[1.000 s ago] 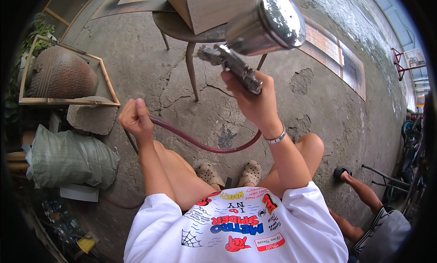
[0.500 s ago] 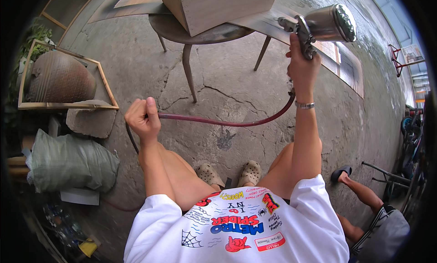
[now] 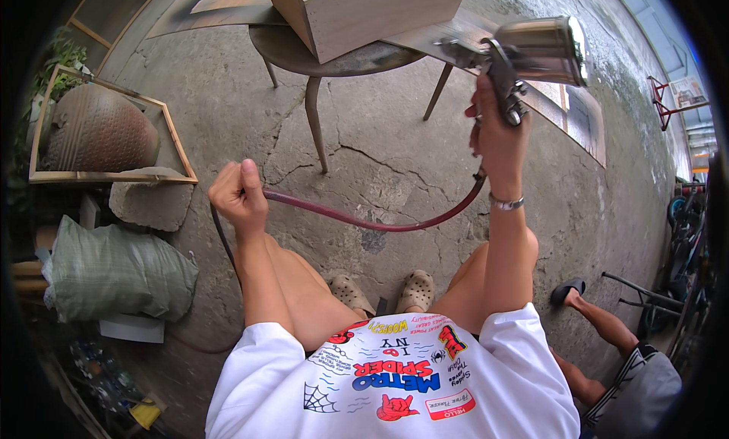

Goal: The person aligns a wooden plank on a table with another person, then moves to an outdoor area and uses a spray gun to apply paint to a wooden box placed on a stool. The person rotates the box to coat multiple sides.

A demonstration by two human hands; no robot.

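Observation:
A metal spray gun (image 3: 503,63) with a shiny cup (image 3: 543,50) on its side is gripped in my right hand (image 3: 497,127), held up at the right with the nozzle pointing left. My left hand (image 3: 239,196) is closed round a dark red hose (image 3: 364,223), which sags between my hands and rises to the gun's handle. A darker length of hose hangs below my left fist. Beyond the gun's nozzle, a pale wooden box (image 3: 364,21) sits tilted on a round stool (image 3: 342,63). The box's top runs out of view.
Flat boards (image 3: 581,124) lie behind the stool on cracked concrete. At left are a clay pot (image 3: 102,131) behind a wooden frame (image 3: 106,177), a stone block (image 3: 152,203) and a green sack (image 3: 121,272). Another person's leg (image 3: 607,321) shows at lower right.
My right hand has drawn the spray gun slightly back toward me and turned it a little. The hose sags lower between my hands. My left hand has stayed nearly still.

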